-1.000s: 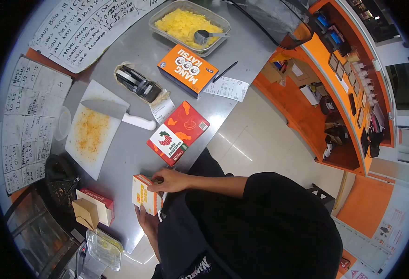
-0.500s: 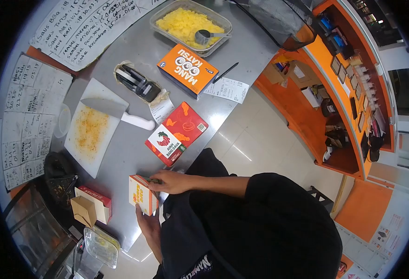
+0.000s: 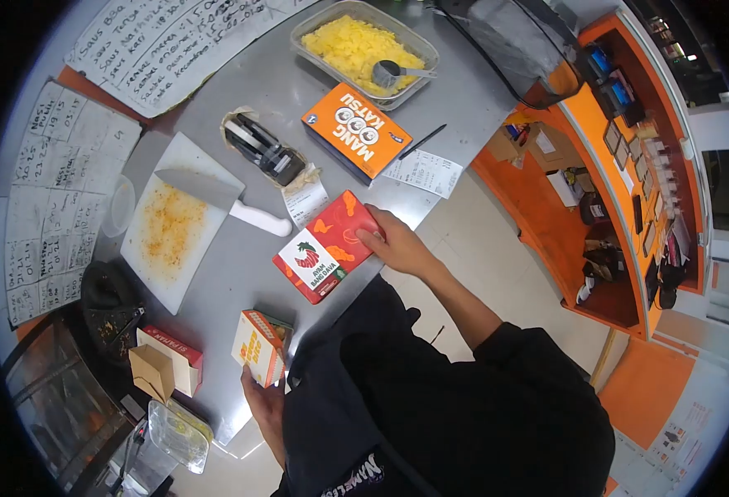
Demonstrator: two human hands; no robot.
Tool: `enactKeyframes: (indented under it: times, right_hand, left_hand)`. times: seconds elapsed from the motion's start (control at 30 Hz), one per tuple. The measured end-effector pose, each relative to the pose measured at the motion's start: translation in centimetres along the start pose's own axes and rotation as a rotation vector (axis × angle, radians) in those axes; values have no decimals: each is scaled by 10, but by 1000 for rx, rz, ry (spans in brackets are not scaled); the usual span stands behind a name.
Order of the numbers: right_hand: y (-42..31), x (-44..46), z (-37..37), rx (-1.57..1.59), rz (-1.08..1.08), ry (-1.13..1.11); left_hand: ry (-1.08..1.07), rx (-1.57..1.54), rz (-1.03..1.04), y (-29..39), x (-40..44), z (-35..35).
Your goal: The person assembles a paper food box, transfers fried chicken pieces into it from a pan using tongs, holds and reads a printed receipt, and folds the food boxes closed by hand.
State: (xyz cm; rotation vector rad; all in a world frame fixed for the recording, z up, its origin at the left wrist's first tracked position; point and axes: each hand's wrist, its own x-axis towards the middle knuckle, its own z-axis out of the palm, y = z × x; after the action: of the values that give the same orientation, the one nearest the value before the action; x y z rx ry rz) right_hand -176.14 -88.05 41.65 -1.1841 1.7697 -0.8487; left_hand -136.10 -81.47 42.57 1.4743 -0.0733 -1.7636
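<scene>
My left hand (image 3: 267, 410) holds the near end of a small white and orange food box (image 3: 257, 348) at the table's front edge. That box's far end seems raised, with something greenish showing there; its contents are hidden. My right hand (image 3: 397, 242) grips the right end of a red food box (image 3: 325, 248) marked "Ayam Bang Dava", thumb on top. The red box is on or just over the table; I cannot tell which. Beyond it are a receipt (image 3: 306, 204) and a black handheld device (image 3: 262, 151). An orange "Mang Katsu" box (image 3: 356, 131) lies farther back.
A knife (image 3: 203, 192) lies across a stained white cutting board (image 3: 151, 248) at left. A plastic tub (image 3: 302, 41) of yellow food with a scoop stands at the back, with a pen (image 3: 422, 142) and another receipt (image 3: 425, 171) nearby. Cartons (image 3: 170, 360) stand at lower left.
My right hand has left the white and orange box and moved up and right to take hold of the red box. My left hand stays on the white and orange box. The view has shifted slightly.
</scene>
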Motion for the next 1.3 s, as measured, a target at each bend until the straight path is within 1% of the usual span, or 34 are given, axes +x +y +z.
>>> enactKeyframes:
  times: [0.03, 0.1, 0.13, 0.3, 0.33, 0.37, 0.47, 0.57, 0.67, 0.77, 0.87, 1.1, 1.17, 1.3]
  right_hand:
    - [6, -2, 7, -45, -51, 76]
    - [12, -5, 14, -5, -53, 112]
    - [13, -6, 16, 17, -55, 129]
    - [6, -19, 19, 76, 23, 77]
    - [6, -22, 19, 90, 33, 76]
    - [22, -23, 23, 93, 0, 80]
    - [14, -27, 19, 145, 102, 35]
    - [17, -25, 13, 178, 185, -81]
    - [-13, -14, -1, -18, 118, -125]
    - [-56, 18, -12, -541, -263, -263]
    - [-61, 30, -3, -779, -311, -488]
    - [-61, 25, 1, -724, -282, -480]
    - [-58, 21, 2, -714, -281, -476]
    - [-59, 17, 1, -678, -275, -501]
  left_hand:
    - [-16, 13, -11, 0, 1, -1]
    - [-26, 28, -16, 2, 0, -1]
    - [-18, 90, -16, 5, -2, 2]
    - [52, 89, -40, 5, -4, 9]
    - [39, 90, -43, 6, -5, 8]
    - [25, 91, -46, 7, -5, 8]
    - [42, 57, -46, 10, -8, 21]
    - [54, 11, -55, 9, -7, 19]
    - [57, -11, -61, 7, -5, 16]
    - [71, -11, -66, 8, -6, 15]
    - [73, 13, -71, 12, -4, 15]
    - [127, 39, -67, 7, 2, 7]
    - [114, 30, -65, 6, 4, 4]
    - [92, -30, -90, 16, -1, 18]
